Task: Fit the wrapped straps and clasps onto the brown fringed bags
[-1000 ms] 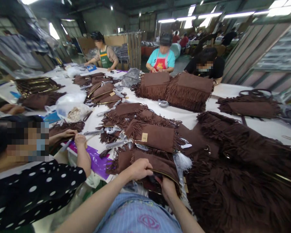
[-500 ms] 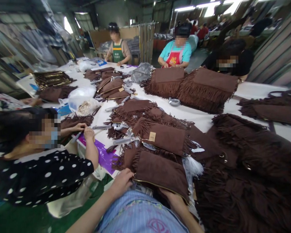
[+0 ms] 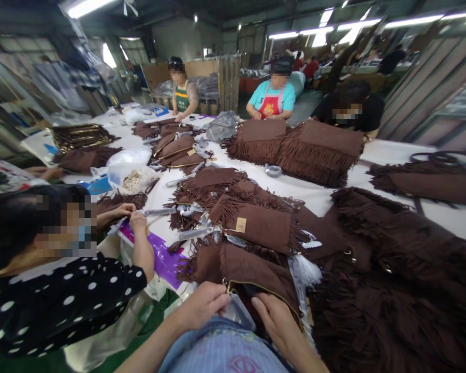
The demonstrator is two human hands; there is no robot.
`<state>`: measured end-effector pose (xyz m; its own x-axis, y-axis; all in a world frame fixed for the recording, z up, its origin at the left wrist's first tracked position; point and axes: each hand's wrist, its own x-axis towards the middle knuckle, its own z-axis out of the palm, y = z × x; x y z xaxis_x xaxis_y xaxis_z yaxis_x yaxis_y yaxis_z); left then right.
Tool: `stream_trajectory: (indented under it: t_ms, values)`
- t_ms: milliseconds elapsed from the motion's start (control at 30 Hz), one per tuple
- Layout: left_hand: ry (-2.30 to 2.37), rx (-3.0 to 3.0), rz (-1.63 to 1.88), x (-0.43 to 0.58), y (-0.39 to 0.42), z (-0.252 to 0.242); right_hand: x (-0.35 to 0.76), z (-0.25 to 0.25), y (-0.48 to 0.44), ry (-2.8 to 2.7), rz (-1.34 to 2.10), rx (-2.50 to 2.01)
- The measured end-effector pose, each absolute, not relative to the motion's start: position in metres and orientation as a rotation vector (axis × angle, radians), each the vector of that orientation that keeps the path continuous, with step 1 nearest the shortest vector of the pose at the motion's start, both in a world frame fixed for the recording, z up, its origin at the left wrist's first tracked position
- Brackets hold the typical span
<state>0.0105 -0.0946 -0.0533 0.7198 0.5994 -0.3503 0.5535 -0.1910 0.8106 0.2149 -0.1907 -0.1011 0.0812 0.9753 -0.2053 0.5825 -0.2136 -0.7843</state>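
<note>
A brown suede fringed bag [image 3: 252, 272] with a gold zipper lies at the near table edge, right in front of me. My left hand [image 3: 202, 305] has its fingers curled at the bag's open mouth by the zipper end. My right hand [image 3: 275, 321] lies against the bag's lower edge with fingers reaching into the opening. A clear plastic-wrapped piece [image 3: 238, 311] sits between both hands at the opening. Whether either hand grips it is unclear.
More brown fringed bags [image 3: 256, 223] are piled across the white table [image 3: 314, 194], with a big heap at the right [image 3: 392, 290]. A person in a polka-dot top [image 3: 58, 295] works at my left over a purple sheet [image 3: 159, 256]. Three more people stand across the table.
The bag's mouth has opened toward me and a clear plastic piece now shows between my hands. My right hand came up into view at the opening. The camera tilted slightly.
</note>
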Motion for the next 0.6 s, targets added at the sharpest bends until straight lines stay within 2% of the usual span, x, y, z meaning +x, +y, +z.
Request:
stream_trajectory:
  t_ms: [100, 200, 400, 600]
  values:
    - [0.853, 1.838, 0.066, 0.028, -0.1, -0.041, 0.203, -0.066, -0.198, -1.533, 1.06, -1.738]
    - [0.83, 1.852, 0.04, 0.039, -0.104, -0.031, 0.195, -0.056, -0.195, -1.652, 0.946, -1.798]
    - [0.874, 1.85, 0.061, 0.041, -0.103, -0.02, 0.212, -0.071, -0.204, -1.788, 0.441, -2.133]
    - [0.959, 1.551, 0.269, 0.019, -0.076, -0.02, 0.307, -0.09, -0.265, -1.251, 0.5, -2.477]
